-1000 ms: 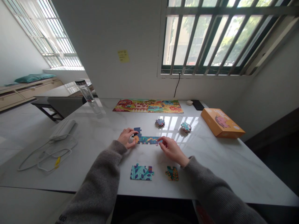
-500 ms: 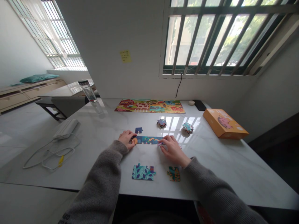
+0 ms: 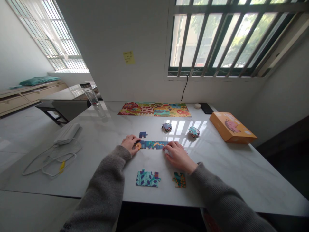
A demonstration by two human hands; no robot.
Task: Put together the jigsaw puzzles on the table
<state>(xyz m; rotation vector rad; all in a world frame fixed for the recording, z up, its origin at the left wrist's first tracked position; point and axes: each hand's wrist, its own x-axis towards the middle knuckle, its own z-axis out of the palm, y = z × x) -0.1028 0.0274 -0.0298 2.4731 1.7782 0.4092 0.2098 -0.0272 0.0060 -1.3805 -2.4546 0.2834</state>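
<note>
A: What's just changed?

B: Navy piece (image 3: 143, 134) now lies free on the desk (image 3: 108, 135), a gap between it and the puzzle strip (image 3: 154, 145). A second ago it sat up against the strip's left end. My reading: no join there, and the work is on the strip alone.

A: Where's the strip?

B: Mid-desk, running sideways between the hands, on the wearer's side of the navy piece.

A: Left hand?

B: Left hand (image 3: 129, 144) is at the left end, thumb on the near side, forefinger on the far side, by an orange shape. Pinching or just steadying, cannot tell.

A: Right?

B: Right hand (image 3: 179, 157) has its fingers bent, tips down on the right end; the grip is hidden, so cannot tell. (Pinkish scrap beyond the knuckles, too small to name.)

A: Other differences?

B: Right fingers look closer together than a second ago. Unmoved: teal block (image 3: 147, 179) and green-orange piece (image 3: 179, 179) nearer the wearer, left stack (image 3: 166, 127) and right stack (image 3: 194, 131) beyond.
</note>
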